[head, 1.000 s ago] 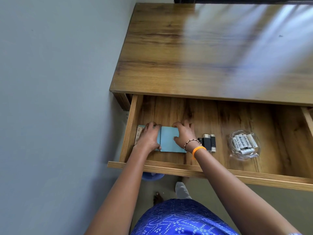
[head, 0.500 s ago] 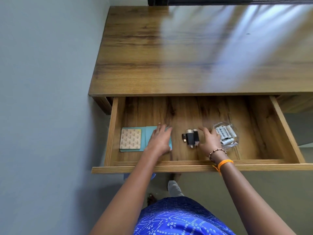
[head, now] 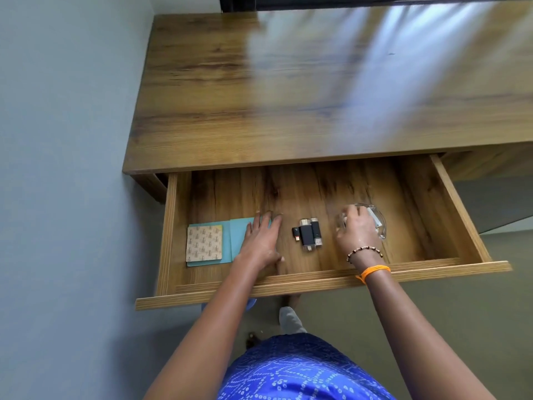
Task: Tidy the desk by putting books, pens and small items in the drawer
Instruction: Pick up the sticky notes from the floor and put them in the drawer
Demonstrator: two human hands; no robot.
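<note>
Since a second ago both hands have left the blue pads: right hand (head: 358, 235) has travelled rightward across the drawer (head: 317, 280) to the glass dish (head: 380, 223), left hand (head: 261, 239) has slid to the right edge of the blue notepad (head: 237, 241).

Left hand lies flat, fingers straight and together, palm down, covering the right part of the blue notepad and the bare drawer floor beside it. Nothing gripped.

Right hand sits over the glass dish, fingers curled down around its near rim; looks like it grips the dish, though motion blur hides the fingertips. White batteries (head: 375, 218) partly show in the dish past the knuckles. Beaded bracelet (head: 364, 250) and orange band (head: 373, 271) on that wrist.

Drawer pulled fully out under the wooden desk top (head: 288, 96). Contents, left to right: tan patterned pad (head: 204, 243) stacked on a blue sheet, touching the blue notepad; well apart in the middle, a cluster of black USB sticks (head: 308, 238) lying side by side; glass dish just right of them.

Blue patterned garment (head: 297, 370) at bottom of view, grey wall (head: 63, 168) at left.
</note>
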